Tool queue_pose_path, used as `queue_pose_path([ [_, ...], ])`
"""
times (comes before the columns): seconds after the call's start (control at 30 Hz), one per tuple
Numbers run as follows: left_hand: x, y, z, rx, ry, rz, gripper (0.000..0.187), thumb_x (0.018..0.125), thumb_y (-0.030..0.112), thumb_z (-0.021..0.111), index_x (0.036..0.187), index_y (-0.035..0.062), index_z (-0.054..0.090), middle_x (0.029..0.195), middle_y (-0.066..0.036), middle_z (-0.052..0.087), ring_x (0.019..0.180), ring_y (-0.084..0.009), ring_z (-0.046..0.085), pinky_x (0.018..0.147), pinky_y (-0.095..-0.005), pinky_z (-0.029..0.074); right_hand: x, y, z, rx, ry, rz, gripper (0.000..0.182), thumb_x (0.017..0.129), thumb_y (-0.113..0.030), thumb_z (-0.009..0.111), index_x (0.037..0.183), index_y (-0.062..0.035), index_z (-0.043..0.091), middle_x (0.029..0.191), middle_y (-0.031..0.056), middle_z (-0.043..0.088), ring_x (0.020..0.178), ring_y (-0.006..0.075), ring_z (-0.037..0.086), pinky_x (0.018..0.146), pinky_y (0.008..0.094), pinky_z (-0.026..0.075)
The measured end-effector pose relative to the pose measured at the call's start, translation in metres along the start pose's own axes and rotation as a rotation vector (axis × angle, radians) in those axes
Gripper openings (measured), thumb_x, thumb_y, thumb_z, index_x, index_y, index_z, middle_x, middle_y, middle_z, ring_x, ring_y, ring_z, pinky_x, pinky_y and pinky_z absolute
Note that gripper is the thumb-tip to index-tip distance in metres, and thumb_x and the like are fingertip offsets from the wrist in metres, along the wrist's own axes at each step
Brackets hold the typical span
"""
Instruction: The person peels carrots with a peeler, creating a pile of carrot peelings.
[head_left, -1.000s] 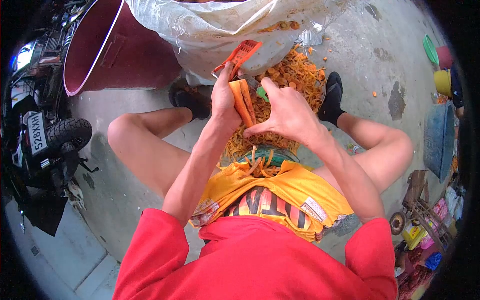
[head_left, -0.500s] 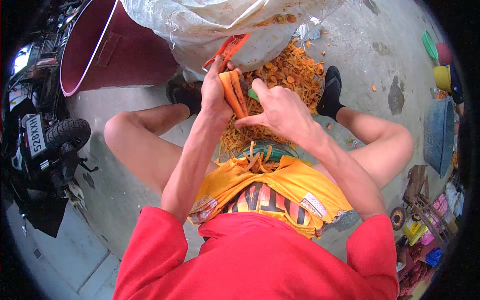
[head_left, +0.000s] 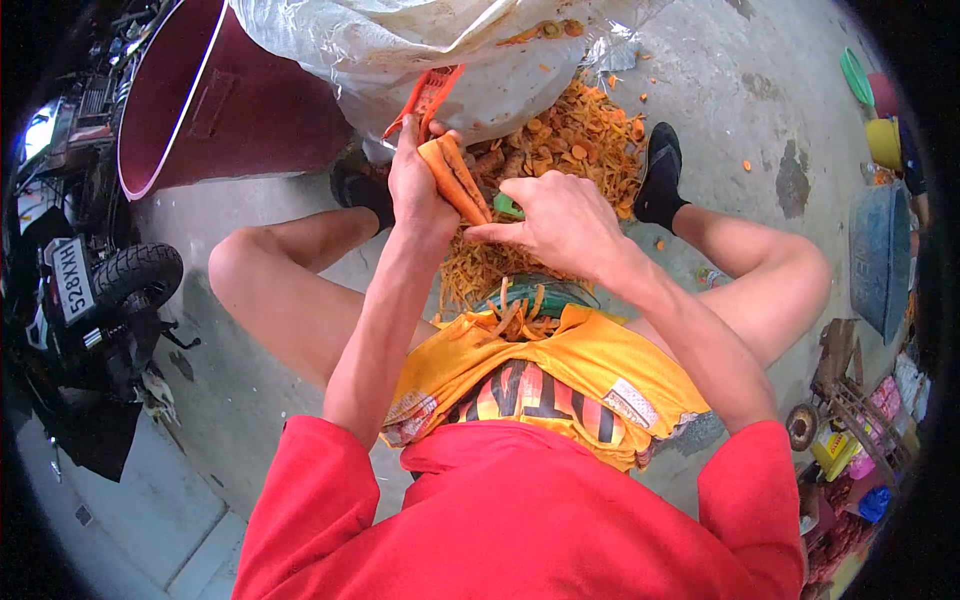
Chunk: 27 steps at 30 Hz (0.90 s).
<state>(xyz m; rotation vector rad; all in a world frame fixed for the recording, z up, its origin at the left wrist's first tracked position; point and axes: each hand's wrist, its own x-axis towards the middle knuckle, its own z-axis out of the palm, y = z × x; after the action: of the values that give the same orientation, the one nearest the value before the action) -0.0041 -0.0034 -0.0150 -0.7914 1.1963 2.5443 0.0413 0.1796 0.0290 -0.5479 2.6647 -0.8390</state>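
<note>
My left hand [head_left: 418, 195] is closed around a carrot [head_left: 455, 178] with a dark lengthwise split. A red-orange plastic tool [head_left: 428, 98] sticks up beyond the fingers of the same hand; its kind I cannot make out. Close to the carrot's near end, my right hand [head_left: 565, 225] grips a green-handled tool [head_left: 507, 206], its working end hidden. Under both hands lies a heap of carrot peelings [head_left: 575, 150] with some round slices. Between my thighs, more peel strips lie over a green rim [head_left: 555, 293].
A large white sack [head_left: 450, 50] stands in front, beside a maroon drum [head_left: 265, 110]. A motorbike [head_left: 90, 290] is at the left. On the right are a blue-grey tub [head_left: 880, 260], a yellow container [head_left: 884, 143] and part of another person [head_left: 913, 165] at the edge.
My left hand has shifted slightly left with the carrot and red-orange tool, and the carrot slants more. More of the green tool shows at my right fingers.
</note>
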Motion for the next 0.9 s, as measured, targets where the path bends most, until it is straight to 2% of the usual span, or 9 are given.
queue_pose_path([
  [0.37,0.007,-0.013,-0.009,-0.172,0.078,0.133,0.032,0.111,0.045,0.046,0.105,0.0162,0.058,0.093,0.000,0.063,0.089,-0.0166,0.062,0.083,-0.0376,0.051,-0.001,0.013,0.004,-0.023,-0.002,0.073,0.069,0.093,-0.072,0.055,0.081,-0.0051,0.069,0.072,0.0206,0.069,0.074,0.0409,0.070,0.066,0.0530,0.055],
  [0.43,0.010,-0.015,-0.008,-0.163,0.176,0.118,0.036,0.111,0.047,0.043,0.108,0.0145,0.057,0.097,-0.002,0.064,0.092,-0.0169,0.062,0.085,-0.0385,0.051,-0.001,0.019,0.002,-0.054,0.017,0.068,0.069,0.093,-0.071,0.054,0.083,-0.0052,0.071,0.072,0.0203,0.070,0.074,0.0401,0.072,0.066,0.0531,0.056],
  [0.53,0.013,-0.022,-0.018,-0.050,0.018,0.181,0.040,0.111,0.049,0.042,0.108,0.0115,0.057,0.101,-0.007,0.065,0.093,-0.0214,0.064,0.087,-0.0413,0.053,-0.004,0.031,-0.015,-0.115,-0.001,0.078,0.064,0.094,-0.068,0.056,0.087,-0.0063,0.071,0.073,0.0201,0.070,0.075,0.0411,0.071,0.067,0.0532,0.056],
  [0.6,0.006,-0.025,-0.012,0.076,0.003,0.186,0.043,0.111,0.050,0.041,0.109,0.0100,0.056,0.103,-0.009,0.067,0.093,-0.0226,0.066,0.085,-0.0401,0.054,-0.010,0.047,-0.026,-0.182,0.018,-0.056,0.054,0.098,-0.060,0.058,0.096,-0.0072,0.069,0.074,0.0198,0.068,0.076,0.0412,0.069,0.067,0.0535,0.054],
  [0.63,0.001,-0.026,-0.009,0.206,-0.009,0.191,0.045,0.111,0.051,0.040,0.110,0.0085,0.056,0.106,-0.012,0.069,0.094,-0.0239,0.068,0.082,-0.0389,0.056,-0.012,0.053,-0.031,-0.188,-0.040,-0.071,0.042,0.099,-0.050,0.061,0.108,-0.0090,0.067,0.083,0.0184,0.068,0.084,0.0396,0.068,0.072,0.0518,0.053],
  [0.73,-0.006,-0.023,-0.013,0.502,-0.116,0.168,0.048,0.112,0.051,0.037,0.111,0.0068,0.056,0.108,-0.015,0.071,0.092,-0.0245,0.071,0.079,-0.0365,0.057,-0.017,0.072,-0.035,-0.151,0.007,-0.184,0.031,0.098,-0.039,0.065,0.111,-0.0105,0.067,0.092,0.0163,0.065,0.092,0.0378,0.066,0.076,0.0493,0.052],
  [0.77,-0.009,-0.022,-0.008,0.551,-0.040,0.156,0.051,0.112,0.051,0.035,0.106,0.0070,0.059,0.100,-0.012,0.073,0.086,-0.0230,0.071,0.078,-0.0340,0.055,-0.018,0.071,-0.040,-0.162,-0.018,-0.190,0.024,0.093,-0.028,0.071,0.110,-0.0109,0.068,0.096,0.0140,0.062,0.095,0.0364,0.064,0.079,0.0474,0.052],
  [0.8,-0.008,-0.024,-0.009,0.552,-0.044,0.153,0.051,0.112,0.051,0.035,0.106,0.0070,0.059,0.100,-0.012,0.073,0.086,-0.0230,0.071,0.078,-0.0340,0.055,-0.018,0.072,-0.041,-0.163,-0.017,-0.185,0.024,0.093,-0.028,0.071,0.110,-0.0109,0.068,0.096,0.0140,0.062,0.095,0.0364,0.064,0.079,0.0474,0.052],
  [0.9,0.003,-0.035,-0.021,0.685,-0.072,0.335,0.055,0.112,0.052,0.035,0.102,0.0057,0.063,0.096,-0.009,0.074,0.087,-0.0189,0.071,0.075,-0.0321,0.053,-0.016,0.075,-0.042,-0.257,-0.025,-0.269,0.026,0.087,-0.022,0.075,0.110,-0.0110,0.069,0.098,0.0130,0.062,0.096,0.0354,0.064,0.080,0.0476,0.053],
])
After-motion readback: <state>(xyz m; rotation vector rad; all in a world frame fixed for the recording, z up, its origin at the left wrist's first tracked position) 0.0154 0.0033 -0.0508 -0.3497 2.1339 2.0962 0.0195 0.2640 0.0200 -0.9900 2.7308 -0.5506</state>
